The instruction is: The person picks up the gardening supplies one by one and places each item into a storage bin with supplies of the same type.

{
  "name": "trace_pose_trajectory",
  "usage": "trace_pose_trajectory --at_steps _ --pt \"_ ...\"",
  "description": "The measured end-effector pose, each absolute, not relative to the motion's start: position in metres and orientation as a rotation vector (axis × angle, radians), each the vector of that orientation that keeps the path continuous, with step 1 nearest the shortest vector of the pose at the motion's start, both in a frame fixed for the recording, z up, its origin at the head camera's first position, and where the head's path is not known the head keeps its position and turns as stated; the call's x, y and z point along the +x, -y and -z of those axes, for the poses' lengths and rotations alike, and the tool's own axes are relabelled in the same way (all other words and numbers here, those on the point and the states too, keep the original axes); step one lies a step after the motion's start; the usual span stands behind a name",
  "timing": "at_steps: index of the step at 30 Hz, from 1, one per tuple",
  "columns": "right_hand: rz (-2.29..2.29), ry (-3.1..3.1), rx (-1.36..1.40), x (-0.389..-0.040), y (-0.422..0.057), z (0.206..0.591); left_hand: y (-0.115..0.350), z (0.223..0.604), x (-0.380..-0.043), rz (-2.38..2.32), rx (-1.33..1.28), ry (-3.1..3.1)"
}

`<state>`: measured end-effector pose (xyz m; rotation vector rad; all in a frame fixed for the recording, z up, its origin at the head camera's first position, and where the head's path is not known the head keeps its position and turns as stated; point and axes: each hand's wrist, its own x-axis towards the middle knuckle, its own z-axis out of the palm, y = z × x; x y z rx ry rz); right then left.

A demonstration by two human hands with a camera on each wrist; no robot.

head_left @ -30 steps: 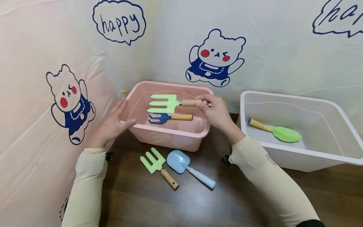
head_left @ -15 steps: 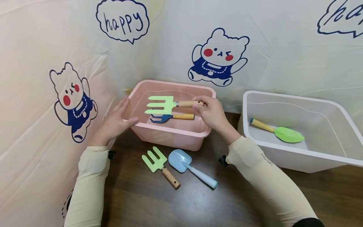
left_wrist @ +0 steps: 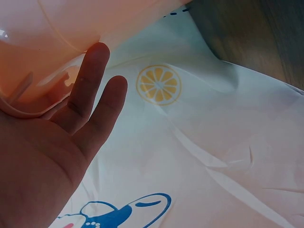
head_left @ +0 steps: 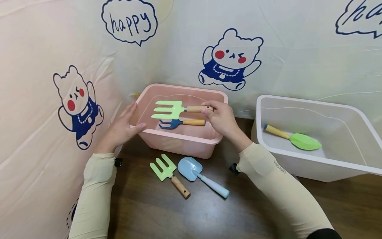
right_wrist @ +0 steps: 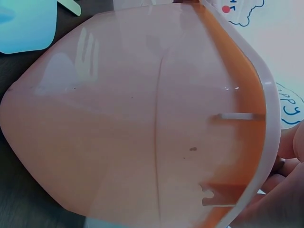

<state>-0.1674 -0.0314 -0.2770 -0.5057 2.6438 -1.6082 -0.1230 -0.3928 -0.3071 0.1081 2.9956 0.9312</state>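
A person's right hand (head_left: 223,119) pinches a green fork (head_left: 179,110) by its handle, over a pink bin (head_left: 179,142); the fingers cover the handle's end. A blue rake (head_left: 182,122) lies in the bin, and whether the fork touches it is hard to tell. The left hand (head_left: 120,127), fingers extended, rests at the bin's left end. A second fork (head_left: 170,176) and a blue shovel (head_left: 206,180) lie on a dark wood table (head_left: 191,219). A white bin (head_left: 298,167), cut off at the right edge, holds a green trowel (head_left: 299,139). Behind hangs a pale sheet (head_left: 176,56) printed with cartoon bears (head_left: 231,66).

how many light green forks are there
2: one fork gripped by the right hand, in or just above the pink bin; the other fork on the table beside the light blue shovel. Others could be hidden.
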Motion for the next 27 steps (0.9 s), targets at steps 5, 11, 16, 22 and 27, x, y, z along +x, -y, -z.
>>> trace_pose_trajectory --at_steps 5,11,16,22,27 --pt "1.601 -2.638 -0.475 -0.1679 0.0334 0.2764 0.3927 0.3081 -0.1227 -0.937 0.099 -2.994" --pt "1.605 -2.649 -0.474 -0.1695 0.0347 0.2763 0.3921 0.3081 -0.1235 -0.94 0.099 -2.997" --pt "1.61 -2.628 -0.486 -0.1708 0.0364 0.2768 0.3931 0.3073 -0.123 -0.943 0.104 -3.004" --pt "1.379 -2.638 -0.687 -0.1739 0.0386 0.2825 0.3937 0.3066 -0.1211 -0.944 0.105 -2.999" --pt "1.26 -2.661 -0.682 -0.1713 0.0357 0.2819 0.3924 0.3066 -0.1219 -0.93 0.09 -2.997"
